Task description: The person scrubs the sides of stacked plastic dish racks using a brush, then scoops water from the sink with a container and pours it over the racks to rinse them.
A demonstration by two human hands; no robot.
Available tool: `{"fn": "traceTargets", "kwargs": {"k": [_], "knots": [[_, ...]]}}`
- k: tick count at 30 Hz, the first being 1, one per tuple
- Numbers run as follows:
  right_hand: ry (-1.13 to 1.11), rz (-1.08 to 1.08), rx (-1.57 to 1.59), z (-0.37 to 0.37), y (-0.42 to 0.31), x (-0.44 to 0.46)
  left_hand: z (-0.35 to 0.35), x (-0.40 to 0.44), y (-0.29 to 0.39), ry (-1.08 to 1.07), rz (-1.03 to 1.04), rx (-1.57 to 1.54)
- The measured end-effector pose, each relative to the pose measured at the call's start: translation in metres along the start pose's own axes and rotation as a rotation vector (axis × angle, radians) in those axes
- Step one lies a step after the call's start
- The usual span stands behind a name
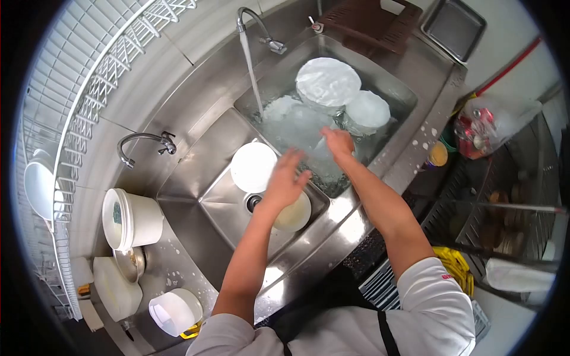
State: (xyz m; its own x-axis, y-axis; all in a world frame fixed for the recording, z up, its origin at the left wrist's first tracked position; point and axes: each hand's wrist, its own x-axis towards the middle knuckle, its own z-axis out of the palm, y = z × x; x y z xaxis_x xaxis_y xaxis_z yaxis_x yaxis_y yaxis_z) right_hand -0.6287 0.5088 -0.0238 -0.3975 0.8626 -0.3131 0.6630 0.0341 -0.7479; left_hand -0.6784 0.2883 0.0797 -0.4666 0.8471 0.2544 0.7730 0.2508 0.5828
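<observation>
My left hand is slightly blurred, with its fingers apart and nothing visible in it. It hovers over the left basin, between a white round lid or container and a pale yellowish round container. My right hand is over the water-filled right basin, fingers curled at the surface; a pale, translucent shape lies beside them, and I cannot make out what they hold. White foam spreads on the water nearby. Two round white-topped containers, a larger one and a smaller one, sit in the water behind this hand.
Water runs from the far faucet into the right basin; the nearer faucet is not running. A white bucket and a white tub stand at left, beneath a wire rack. A brown crate and metal tray lie beyond.
</observation>
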Motion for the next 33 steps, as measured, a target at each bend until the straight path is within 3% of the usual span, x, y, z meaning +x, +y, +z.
{"fn": "traceTargets", "kwargs": {"k": [3,5,7,13,17,23,25,31,33], "knots": [[0.045,-0.042,0.414,-0.022,0.005,-0.025,-0.01,-0.031,-0.009,0.168,-0.18,-0.234],[0.099,-0.092,0.665,-0.03,0.003,-0.054,-0.012,-0.047,-0.01,0.205,-0.473,-0.474],[0.159,-0.15,0.875,-0.063,-0.035,-0.118,-0.013,-0.058,-0.017,0.274,-0.48,-0.693],[0.287,-0.248,1.181,-0.141,-0.07,-0.276,-0.066,-0.104,0.067,0.218,-0.459,-1.097],[0.512,-0.377,1.24,-0.192,-0.058,-0.405,-0.056,-0.16,0.112,-0.067,-0.392,-1.273],[0.835,-0.317,1.079,-0.239,0.038,-0.614,-0.017,-0.246,0.199,-0.512,-0.545,-1.732],[0.921,-0.301,1.159,-0.24,0.052,-0.7,-0.003,-0.279,0.23,-0.517,-0.523,-1.666],[1.28,-0.055,1.01,-0.22,0.156,-0.914,0.025,-0.425,0.36,-0.975,-0.401,-1.677],[1.321,-0.035,1.008,-0.209,0.194,-0.98,0.036,-0.486,0.396,-1.084,-0.251,-1.573]]}}
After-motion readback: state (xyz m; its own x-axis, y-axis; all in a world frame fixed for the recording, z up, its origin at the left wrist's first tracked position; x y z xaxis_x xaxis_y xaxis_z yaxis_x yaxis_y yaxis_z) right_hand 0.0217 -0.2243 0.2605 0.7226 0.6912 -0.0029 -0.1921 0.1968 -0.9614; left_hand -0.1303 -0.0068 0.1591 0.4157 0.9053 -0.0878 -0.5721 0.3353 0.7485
